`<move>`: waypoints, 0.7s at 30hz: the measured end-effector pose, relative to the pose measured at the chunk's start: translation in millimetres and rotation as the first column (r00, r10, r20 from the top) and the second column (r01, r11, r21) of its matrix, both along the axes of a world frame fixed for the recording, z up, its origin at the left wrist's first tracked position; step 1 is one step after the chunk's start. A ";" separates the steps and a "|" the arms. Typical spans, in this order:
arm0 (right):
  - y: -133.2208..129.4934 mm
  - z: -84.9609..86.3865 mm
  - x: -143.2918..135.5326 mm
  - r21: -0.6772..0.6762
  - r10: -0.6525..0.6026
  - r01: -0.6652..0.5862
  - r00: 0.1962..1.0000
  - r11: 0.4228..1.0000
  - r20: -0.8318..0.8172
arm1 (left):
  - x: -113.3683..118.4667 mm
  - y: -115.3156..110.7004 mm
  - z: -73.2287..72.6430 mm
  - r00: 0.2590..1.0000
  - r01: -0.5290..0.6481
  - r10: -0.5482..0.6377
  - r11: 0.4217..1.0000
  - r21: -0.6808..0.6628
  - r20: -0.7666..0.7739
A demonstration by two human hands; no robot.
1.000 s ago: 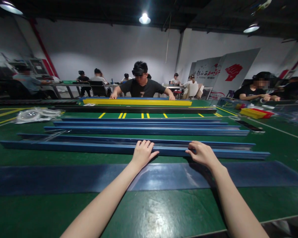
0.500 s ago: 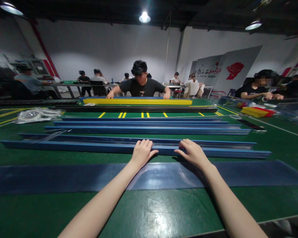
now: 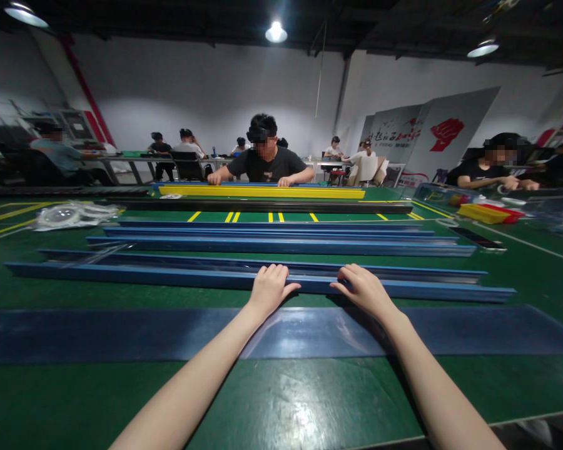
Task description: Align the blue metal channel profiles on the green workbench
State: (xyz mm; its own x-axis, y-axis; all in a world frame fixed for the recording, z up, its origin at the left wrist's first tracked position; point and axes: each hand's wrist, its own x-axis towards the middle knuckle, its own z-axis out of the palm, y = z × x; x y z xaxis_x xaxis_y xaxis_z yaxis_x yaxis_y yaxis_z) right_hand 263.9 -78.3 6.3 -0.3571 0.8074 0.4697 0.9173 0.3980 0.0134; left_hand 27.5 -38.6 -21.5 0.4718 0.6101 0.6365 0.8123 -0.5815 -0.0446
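Observation:
A long blue channel with raised side walls lies across the table in front of me. My left hand grips its near wall left of the middle, fingers over the top and thumb on my side. A short way to the right, my right hand is closed over the same wall, its fingertips partly hidden behind it. Under my forearms lies a flat, shiny bluish strip. Beyond the held channel are more blue channels, parallel to it.
On the green table, a black bar and a yellow strip lie farther back, before a co-worker. A plastic-wrapped roll is at left. A phone and a yellow tray are at right.
My hands keep their place on the blue channel, and the view has shifted slightly. Across the table, the co-worker's hands have come closer together along the strip.

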 end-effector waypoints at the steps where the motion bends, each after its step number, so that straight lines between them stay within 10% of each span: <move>1: 0.1 -0.1 0.0 -0.001 -0.001 0.001 1.000 1.000 -0.002 | 0.0 0.1 0.0 1.000 -0.001 0.001 1.000 0.000 -0.001; 21: 3.5 -5.6 1.5 -0.039 -0.022 0.021 1.000 0.999 -0.008 | 0.2 -1.1 0.8 0.999 -0.015 0.015 1.000 0.016 -0.046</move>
State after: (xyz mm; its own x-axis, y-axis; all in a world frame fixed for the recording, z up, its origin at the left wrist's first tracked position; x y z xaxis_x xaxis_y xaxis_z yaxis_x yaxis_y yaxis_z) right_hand 265.4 -74.8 0.7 -0.3355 0.8327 0.4405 0.9257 0.3781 -0.0098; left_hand 27.8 -39.7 -20.7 0.4917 0.6077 0.6237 0.8178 -0.5683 -0.0910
